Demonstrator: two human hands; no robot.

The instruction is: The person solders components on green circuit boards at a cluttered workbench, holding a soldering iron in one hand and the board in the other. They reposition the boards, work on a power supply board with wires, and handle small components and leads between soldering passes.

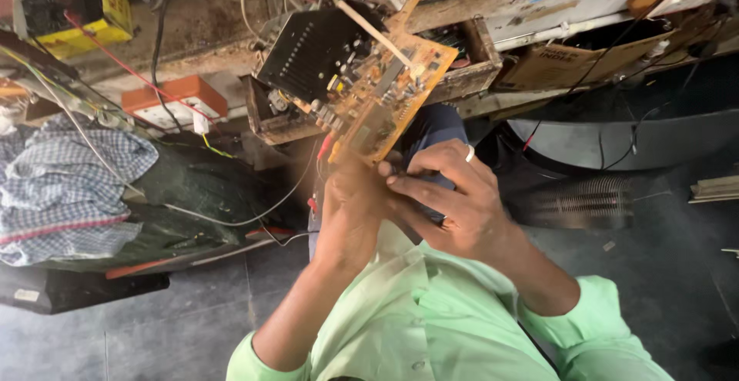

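Observation:
An orange circuit board (385, 96) with a black finned heat sink (308, 50) and many small parts is held up in front of me, tilted. My left hand (350, 212) grips the board's near edge from below. My right hand (450, 196), with a ring on one finger, presses its fingers against the same near edge beside the left hand. A thin pale rod (377, 33) lies across the board's top. Red and white wires (319, 158) hang from the board's lower corner.
A worn wooden workbench (539, 4) with an open drawer (477, 58) runs across the top. An orange and white box (173, 102), a yellow device (77, 11), checked cloth (69, 188) and a dark case (192, 196) lie left. A dark curved housing (616, 142) stands right.

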